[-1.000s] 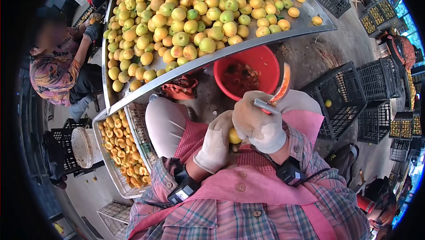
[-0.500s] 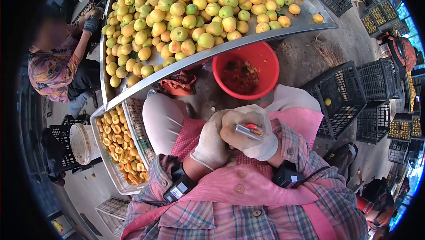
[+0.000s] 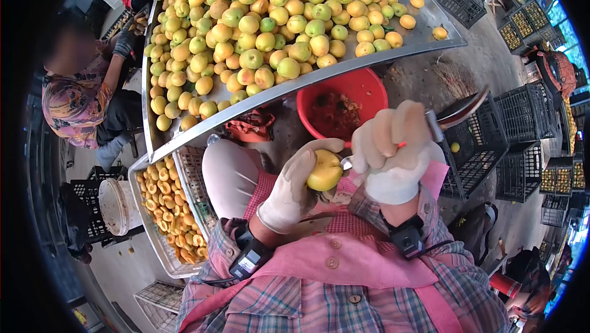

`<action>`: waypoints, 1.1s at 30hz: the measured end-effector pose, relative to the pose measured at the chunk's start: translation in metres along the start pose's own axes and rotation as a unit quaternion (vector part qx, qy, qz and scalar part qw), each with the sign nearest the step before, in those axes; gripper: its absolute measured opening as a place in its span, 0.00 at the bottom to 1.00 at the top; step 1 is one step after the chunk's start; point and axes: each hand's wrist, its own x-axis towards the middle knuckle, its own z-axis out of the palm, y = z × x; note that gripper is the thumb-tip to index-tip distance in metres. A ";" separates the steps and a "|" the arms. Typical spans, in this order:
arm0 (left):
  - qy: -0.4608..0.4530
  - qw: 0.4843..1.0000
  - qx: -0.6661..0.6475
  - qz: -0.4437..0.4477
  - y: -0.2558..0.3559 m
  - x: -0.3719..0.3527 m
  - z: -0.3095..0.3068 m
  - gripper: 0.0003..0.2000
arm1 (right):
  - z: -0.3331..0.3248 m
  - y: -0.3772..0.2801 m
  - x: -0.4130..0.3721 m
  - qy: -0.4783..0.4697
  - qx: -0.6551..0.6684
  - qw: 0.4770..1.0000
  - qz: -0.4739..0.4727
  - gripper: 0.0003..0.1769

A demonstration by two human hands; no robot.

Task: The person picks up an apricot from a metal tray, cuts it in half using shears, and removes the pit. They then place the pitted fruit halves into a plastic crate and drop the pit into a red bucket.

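My left hand (image 3: 292,188), in a white knit glove with a darker palm, is closed around a yellow-green apricot (image 3: 324,171). The gloved right hand (image 3: 396,155) is wrapped around a metal hand tool (image 3: 432,125) with a red part showing at the fingers. One small shiny tip of it points left, right at the apricot's side. From the other side of the fist, a broad curved blade sticks out up and to the right. Both hands are over my lap, in front of the pink apron (image 3: 301,259).
Whole apricots are heaped on a metal-edged table (image 3: 307,81). Under its edge stands a red basin (image 3: 375,125) with scraps inside. At left is a white crate (image 3: 136,193) of apricot halves. Black crates (image 3: 522,112) stand at right; a co-worker (image 3: 77,109) sits at left.
My hands have moved apart from being pressed together. The apricot now shows in the left hand, and the right has moved right and up, its tool turned with the blade in view.
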 end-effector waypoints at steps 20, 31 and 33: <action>-0.012 0.999 0.037 -0.026 0.009 -0.015 0.010 0.37 | 0.020 -0.001 -0.008 -0.115 0.032 0.993 -0.008 0.19; -0.004 0.974 0.224 0.006 -0.010 -0.020 -0.009 0.31 | 0.020 -0.001 -0.005 -0.079 0.071 0.994 0.008 0.19; 0.008 0.957 0.289 0.015 -0.009 -0.020 -0.008 0.37 | 0.020 -0.002 -0.006 -0.091 0.052 0.995 0.004 0.20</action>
